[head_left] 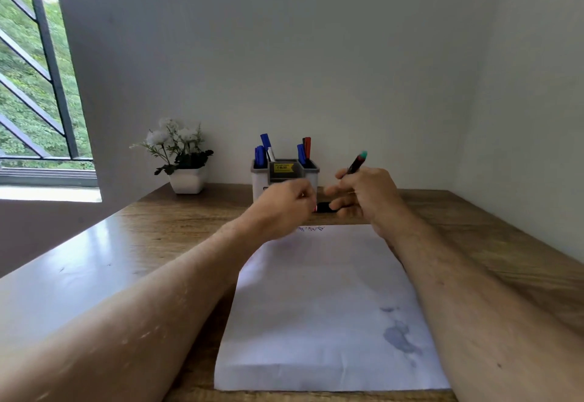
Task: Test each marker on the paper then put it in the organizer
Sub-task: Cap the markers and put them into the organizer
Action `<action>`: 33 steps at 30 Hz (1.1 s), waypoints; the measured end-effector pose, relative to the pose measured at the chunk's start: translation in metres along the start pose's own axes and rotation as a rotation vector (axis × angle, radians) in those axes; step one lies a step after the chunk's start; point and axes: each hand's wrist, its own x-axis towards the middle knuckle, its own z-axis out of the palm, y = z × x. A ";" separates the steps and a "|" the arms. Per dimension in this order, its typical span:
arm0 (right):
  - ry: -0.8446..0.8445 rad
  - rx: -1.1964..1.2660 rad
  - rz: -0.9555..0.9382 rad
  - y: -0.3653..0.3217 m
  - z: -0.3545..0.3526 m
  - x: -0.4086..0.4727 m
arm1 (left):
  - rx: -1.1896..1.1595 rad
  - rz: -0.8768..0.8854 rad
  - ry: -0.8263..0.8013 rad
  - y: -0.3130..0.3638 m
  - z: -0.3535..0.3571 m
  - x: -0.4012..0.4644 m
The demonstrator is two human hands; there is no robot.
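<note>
Two bare hands work above one white sheet of paper [328, 300] lying flat on the brown wooden worktop [151, 231]. One grey-and-white plastic organizer [286, 177] stands at the far edge against the wall, and about six capped markers stand upright in it: four blue markers [265, 142], one red [307, 147] and one white-tipped.

The dark-barrelled marker with a green end cap [356, 163] is raised above the worktop, just right of the organizer, tilted with its green end up and to the right. The right hand [368, 194] grips its lower barrel between thumb and curled fingers [339, 175].

The left hand [284, 202] is blurred, its fingers curled in; whether they pinch anything I cannot tell. A small black object [325, 207] sits between the two hands. Faint scribbles [311, 229] mark the paper's far edge, and a grey-blue stain [399, 335] its near right part.

One white pot of white flowers [183, 161] stands left of the organizer.
</note>
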 end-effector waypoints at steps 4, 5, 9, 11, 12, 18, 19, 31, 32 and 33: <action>0.020 -0.125 -0.022 -0.010 -0.004 0.000 | 0.361 0.038 -0.126 0.002 0.009 -0.003; 0.009 -0.139 -0.026 -0.013 -0.007 0.000 | 0.370 0.043 -0.137 0.002 0.010 -0.002; -0.081 -0.203 0.003 -0.007 -0.012 -0.003 | 0.360 0.023 -0.191 -0.003 0.015 0.000; -0.111 -0.213 0.058 0.007 -0.012 -0.004 | 0.344 0.005 -0.200 -0.007 0.016 0.003; -0.129 -0.205 0.091 0.011 -0.012 -0.004 | 0.333 0.003 -0.208 -0.008 0.016 0.004; -0.215 -0.217 0.043 0.019 -0.011 -0.010 | 0.298 -0.010 -0.213 -0.011 0.017 0.008; -0.207 -0.245 0.040 0.021 -0.011 -0.009 | 0.294 -0.011 -0.214 -0.012 0.017 0.009; -0.150 -0.503 -0.046 0.028 -0.009 -0.003 | 0.249 -0.024 -0.246 -0.011 0.019 0.012; -0.151 -0.513 -0.047 0.027 -0.009 -0.003 | 0.246 -0.026 -0.245 -0.011 0.019 0.012; -0.150 -0.522 -0.044 0.027 -0.009 -0.003 | 0.241 -0.030 -0.244 -0.012 0.019 0.012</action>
